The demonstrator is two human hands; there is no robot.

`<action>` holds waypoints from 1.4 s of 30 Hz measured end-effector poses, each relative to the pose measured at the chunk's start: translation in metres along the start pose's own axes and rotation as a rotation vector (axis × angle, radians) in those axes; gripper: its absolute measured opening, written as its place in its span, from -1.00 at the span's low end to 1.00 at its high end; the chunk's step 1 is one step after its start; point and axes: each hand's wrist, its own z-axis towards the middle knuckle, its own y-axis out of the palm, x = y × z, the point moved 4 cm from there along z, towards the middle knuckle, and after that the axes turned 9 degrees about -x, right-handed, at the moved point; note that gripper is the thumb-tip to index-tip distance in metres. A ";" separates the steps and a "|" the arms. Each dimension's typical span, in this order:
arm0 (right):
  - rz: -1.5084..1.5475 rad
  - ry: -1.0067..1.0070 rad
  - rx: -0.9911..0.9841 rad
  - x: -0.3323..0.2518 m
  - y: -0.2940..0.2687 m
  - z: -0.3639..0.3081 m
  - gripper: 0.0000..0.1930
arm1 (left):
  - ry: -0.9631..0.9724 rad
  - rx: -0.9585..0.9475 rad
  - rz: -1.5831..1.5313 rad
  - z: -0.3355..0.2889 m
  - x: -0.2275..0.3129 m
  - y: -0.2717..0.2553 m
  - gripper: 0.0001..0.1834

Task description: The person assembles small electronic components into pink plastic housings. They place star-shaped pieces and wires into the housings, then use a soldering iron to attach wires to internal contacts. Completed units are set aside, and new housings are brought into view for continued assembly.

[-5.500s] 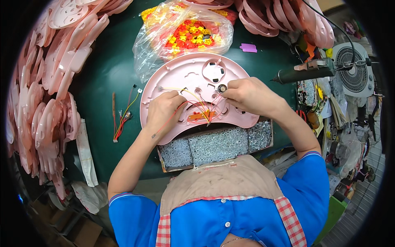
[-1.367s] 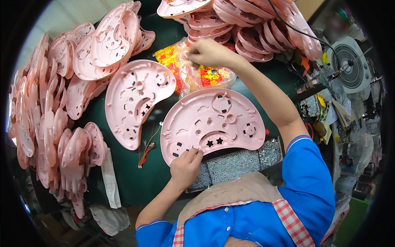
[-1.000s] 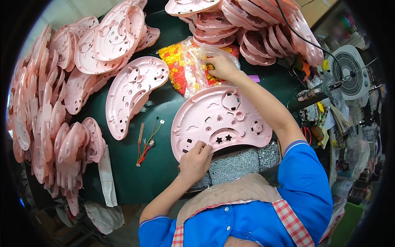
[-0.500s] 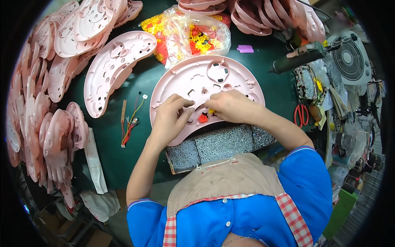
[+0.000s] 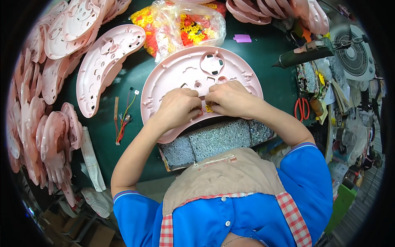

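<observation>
The right hand [image 5: 231, 99] hides part of a yellow piece [image 5: 208, 109] (whether gripped or not is unclear).

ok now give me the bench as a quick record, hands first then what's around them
left grip: fingers bent over the pink shell, beside a small red piece
right grip: fingertips at a yellow star; firmness of hold unclear
beyond shell: clear bag of red and yellow pieces
near side: divided tray of small silvery parts
left: coloured wires, second pink shell
right: red-handled tool, fan
</observation>
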 end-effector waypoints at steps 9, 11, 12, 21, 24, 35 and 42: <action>0.161 -0.323 0.074 -0.048 0.015 -0.036 -0.81 | -0.268 0.182 0.151 -0.011 -0.010 0.004 -0.48; 0.076 -0.253 -0.001 -0.061 0.039 -0.040 -0.81 | -0.242 0.228 0.034 -0.018 -0.012 0.002 -0.47; 0.087 -0.241 0.054 -0.067 0.045 -0.039 -0.84 | -0.236 0.230 -0.078 -0.022 -0.013 -0.002 -0.48; 0.433 -0.120 0.065 -0.052 0.044 -0.056 -0.86 | 0.062 0.320 0.095 -0.086 0.056 0.027 -0.88; 0.623 -0.031 0.004 -0.046 0.035 -0.063 -0.84 | 0.007 0.194 0.252 -0.082 0.067 0.040 -0.86; 0.537 -0.229 -0.152 -0.041 0.029 -0.057 -0.83 | 0.052 0.305 0.078 -0.082 0.075 0.050 -0.87; 0.539 -0.212 -0.013 -0.037 0.032 -0.059 -0.82 | 0.003 0.295 -0.387 -0.087 0.065 0.029 -0.77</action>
